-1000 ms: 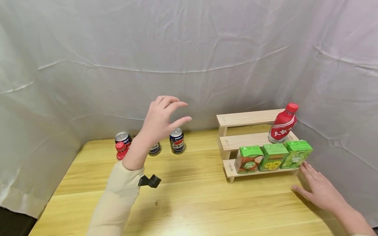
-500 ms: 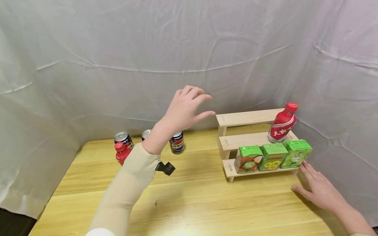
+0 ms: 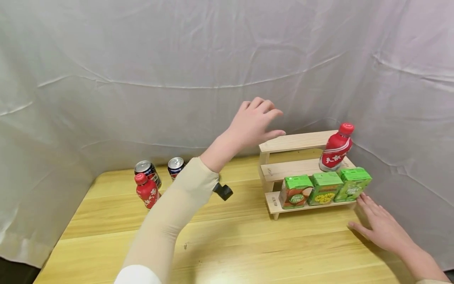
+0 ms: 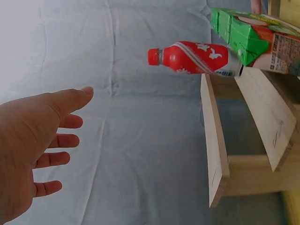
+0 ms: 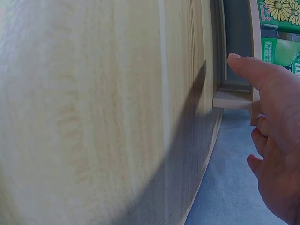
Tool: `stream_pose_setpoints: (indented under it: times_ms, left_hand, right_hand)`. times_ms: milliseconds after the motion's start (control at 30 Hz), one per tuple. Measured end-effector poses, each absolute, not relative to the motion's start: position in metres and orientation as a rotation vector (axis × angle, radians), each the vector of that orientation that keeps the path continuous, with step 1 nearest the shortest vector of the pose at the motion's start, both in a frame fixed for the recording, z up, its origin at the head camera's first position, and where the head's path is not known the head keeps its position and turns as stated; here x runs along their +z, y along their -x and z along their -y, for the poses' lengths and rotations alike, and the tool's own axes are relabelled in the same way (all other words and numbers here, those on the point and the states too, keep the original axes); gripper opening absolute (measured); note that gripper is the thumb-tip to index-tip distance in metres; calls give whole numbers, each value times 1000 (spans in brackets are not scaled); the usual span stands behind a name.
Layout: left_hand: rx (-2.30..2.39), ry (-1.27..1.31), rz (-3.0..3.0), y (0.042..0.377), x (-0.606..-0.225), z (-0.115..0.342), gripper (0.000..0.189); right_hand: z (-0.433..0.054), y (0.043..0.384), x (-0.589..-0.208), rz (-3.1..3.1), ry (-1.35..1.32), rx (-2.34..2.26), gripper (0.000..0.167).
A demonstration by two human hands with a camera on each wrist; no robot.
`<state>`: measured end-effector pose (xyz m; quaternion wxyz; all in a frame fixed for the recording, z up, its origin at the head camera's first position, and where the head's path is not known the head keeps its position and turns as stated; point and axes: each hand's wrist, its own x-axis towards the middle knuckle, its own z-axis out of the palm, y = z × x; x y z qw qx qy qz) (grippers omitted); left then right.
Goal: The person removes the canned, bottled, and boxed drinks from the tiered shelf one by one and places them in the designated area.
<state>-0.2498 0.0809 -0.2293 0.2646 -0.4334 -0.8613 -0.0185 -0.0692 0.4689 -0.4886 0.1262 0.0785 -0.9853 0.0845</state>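
Note:
My left hand [image 3: 252,122] is raised in the air near the left end of a three-step wooden rack [image 3: 291,169], holding nothing. Its thumb and fingers are spread apart in the left wrist view. A red bottle [image 3: 335,152] stands on the right part of the rack's middle step. Along the bottom step sit a brown-and-green drink carton [image 3: 295,194], one with yellow flowers [image 3: 325,190] and a light green one [image 3: 352,185]. At the rack's lower right corner is my right hand [image 3: 383,227], its fingertips right at the end of the bottom step, the thumb apart.
On the left of the wooden table [image 3: 248,244] stand another red bottle [image 3: 147,192], a dark soda can [image 3: 148,173] behind it and a second can [image 3: 175,167]. My left sleeve [image 3: 177,205] crosses in front of that area. Grey cloth [image 3: 159,110] hangs behind and beside the table.
My left hand has moved right and slightly up, from above the cans to the rack's left end. My right hand, the rack and its drinks stay in place.

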Motion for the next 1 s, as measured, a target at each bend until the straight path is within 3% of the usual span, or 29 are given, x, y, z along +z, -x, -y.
stream_pose_setpoints:
  times_ms: [1000]
  left_hand:
    - [-242,1146,2730,258,-287,-216,63]
  right_hand:
    - [-459,67,-488,2875,-211,291,88]
